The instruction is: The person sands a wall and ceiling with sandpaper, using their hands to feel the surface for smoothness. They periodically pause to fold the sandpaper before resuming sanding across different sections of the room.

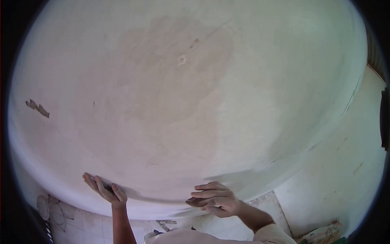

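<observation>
A broad pale surface (252,101), bowed by the lens, fills most of the head view. It carries a large darker patch (174,81) with a small pale chipped spot near its upper middle. Low on the left, my left hand (106,192) lies against this surface, fingers stretched out and thumb apart; dark shadow fills the gap under the palm. My right hand (217,200), closer to the middle, has its fingers bent around a small flat brown piece (196,202). That piece sits close to the surface's lower edge, and its exact kind cannot be made out.
A torn brown mark (37,108) shows at the far left of the surface. Another pale, scuffed panel (325,179) adjoins at the right. Light tiles (221,223) lie below, with a round wire-like frame (57,213) at lower left and a crumpled bag (323,234) at lower right.
</observation>
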Demonstrator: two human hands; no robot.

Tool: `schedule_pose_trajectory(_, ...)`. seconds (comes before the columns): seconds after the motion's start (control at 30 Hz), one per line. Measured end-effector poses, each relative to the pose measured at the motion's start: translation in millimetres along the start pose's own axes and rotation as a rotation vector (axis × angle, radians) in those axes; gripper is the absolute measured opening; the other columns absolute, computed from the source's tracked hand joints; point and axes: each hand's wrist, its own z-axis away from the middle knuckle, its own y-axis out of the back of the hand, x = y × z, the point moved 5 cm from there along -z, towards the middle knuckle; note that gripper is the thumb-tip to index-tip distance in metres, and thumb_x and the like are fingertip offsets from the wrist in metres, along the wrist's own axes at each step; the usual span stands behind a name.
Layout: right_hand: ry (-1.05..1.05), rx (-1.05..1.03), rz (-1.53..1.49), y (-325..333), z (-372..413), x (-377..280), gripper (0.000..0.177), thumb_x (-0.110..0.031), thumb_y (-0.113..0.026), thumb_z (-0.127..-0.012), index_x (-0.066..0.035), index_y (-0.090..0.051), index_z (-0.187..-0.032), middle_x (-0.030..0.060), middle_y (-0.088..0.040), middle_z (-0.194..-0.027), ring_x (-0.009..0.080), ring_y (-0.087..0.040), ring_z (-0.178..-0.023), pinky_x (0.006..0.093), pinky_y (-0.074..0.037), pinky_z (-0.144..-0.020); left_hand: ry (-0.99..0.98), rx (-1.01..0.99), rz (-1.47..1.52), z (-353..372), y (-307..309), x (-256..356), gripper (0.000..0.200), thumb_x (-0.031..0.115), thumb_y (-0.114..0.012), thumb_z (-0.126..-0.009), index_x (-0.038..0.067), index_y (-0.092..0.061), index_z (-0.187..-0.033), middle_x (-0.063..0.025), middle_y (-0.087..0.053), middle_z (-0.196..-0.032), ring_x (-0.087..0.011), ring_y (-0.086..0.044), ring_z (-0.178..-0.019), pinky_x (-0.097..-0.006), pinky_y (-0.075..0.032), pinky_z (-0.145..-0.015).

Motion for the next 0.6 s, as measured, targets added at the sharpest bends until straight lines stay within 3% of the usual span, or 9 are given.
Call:
schedule_pose_trajectory(0.13,-0.179,-0.024,-0.205,-43.8,25.0,13.6,0.016,-0.005,-0.069,-0.082,-0.004,-0.068,-0.098,0.0093,-0.059,-0.132,0.0328,-0.053,-0.126,0.0439,-0.045,-0.096,0.009,0.011,0.024,0.5,-0.3,-1.0,0.054,0.031,-0.035,-0.101,-0.001,-0.031,-0.144,-0.0262,-0.02,-0.154,-0.0413,-0.014,-0.145,-0.0582,-0.009,-0.116)
schedule_pose_trajectory(0.17,-0.186,-0.052,-0.256,-49.7,33.5,17.4,0.017,-0.005,-0.069,-0.083,-0.002,-0.066,-0.1,0.0141,-0.055,-0.137,0.0341,-0.048,-0.13,0.0447,-0.042,-0.1,0.017,0.009,0.03,1.8,-0.4,-1.8,0.053,0.03,-0.035,-0.101,-0.001,-0.031,-0.143,-0.0262,-0.02,-0.154,-0.0407,-0.013,-0.145,-0.0582,-0.008,-0.116)
schedule_pose_trajectory(0.27,-0.297,0.12,-0.309,-59.6,48.6,17.9,0.016,-0.006,-0.069,-0.085,-0.002,-0.066,-0.1,0.0185,-0.06,-0.125,0.0307,-0.055,-0.122,0.0406,-0.042,-0.099,0.043,-0.013,0.036,3.0,0.6,-3.2,0.053,0.03,-0.035,-0.101,-0.001,-0.031,-0.144,-0.0264,-0.019,-0.154,-0.0406,-0.013,-0.146,-0.058,-0.008,-0.117)
schedule_pose_trajectory(0.37,-0.506,0.204,-0.275,-66.8,79.9,23.2,0.012,-0.007,-0.069,-0.086,-0.001,-0.067,-0.096,0.016,-0.062,-0.112,0.0258,-0.061,-0.102,0.037,-0.046,-0.088,0.037,-0.021,0.034,6.7,1.1,-8.7,0.053,0.03,-0.034,-0.101,-0.001,-0.031,-0.144,-0.0266,-0.019,-0.154,-0.0405,-0.013,-0.146,-0.0579,-0.008,-0.117)
schedule_pose_trajectory(0.47,-0.722,0.315,-0.295,-70.0,116.4,31.5,0.017,-0.007,-0.066,-0.089,0.002,-0.066,-0.103,0.009,-0.062,-0.097,0.0172,-0.058,-0.088,0.0318,-0.046,-0.082,0.03,-0.023,0.025,9.3,-0.3,-10.1,0.054,0.03,-0.034,-0.101,-0.001,-0.029,-0.145,-0.0259,-0.018,-0.155,-0.04,-0.013,-0.146,-0.0574,-0.008,-0.117)
schedule_pose_trajectory(0.57,-1.08,0.528,-0.726,-92.7,161.2,37.6,0.019,-0.008,-0.064,-0.091,0.005,-0.065,-0.104,0.0068,-0.064,-0.095,0.0139,-0.059,-0.089,0.029,-0.046,-0.082,0.026,-0.012,0.043,8.2,-2.0,-9.7,0.054,0.029,-0.035,-0.101,0.0,-0.028,-0.146,-0.0248,-0.018,-0.155,-0.0394,-0.013,-0.146,-0.0562,-0.009,-0.117)
schedule_pose_trajectory(0.6,-1.061,0.569,-0.723,-95.1,163.2,34.7,0.019,-0.008,-0.063,-0.091,0.005,-0.066,-0.104,0.0063,-0.065,-0.094,0.0133,-0.059,-0.089,0.0286,-0.046,-0.082,0.027,-0.012,0.044,8.8,-0.9,-10.3,0.054,0.029,-0.035,-0.101,0.0,-0.028,-0.146,-0.0247,-0.018,-0.155,-0.0394,-0.013,-0.146,-0.0558,-0.009,-0.117)
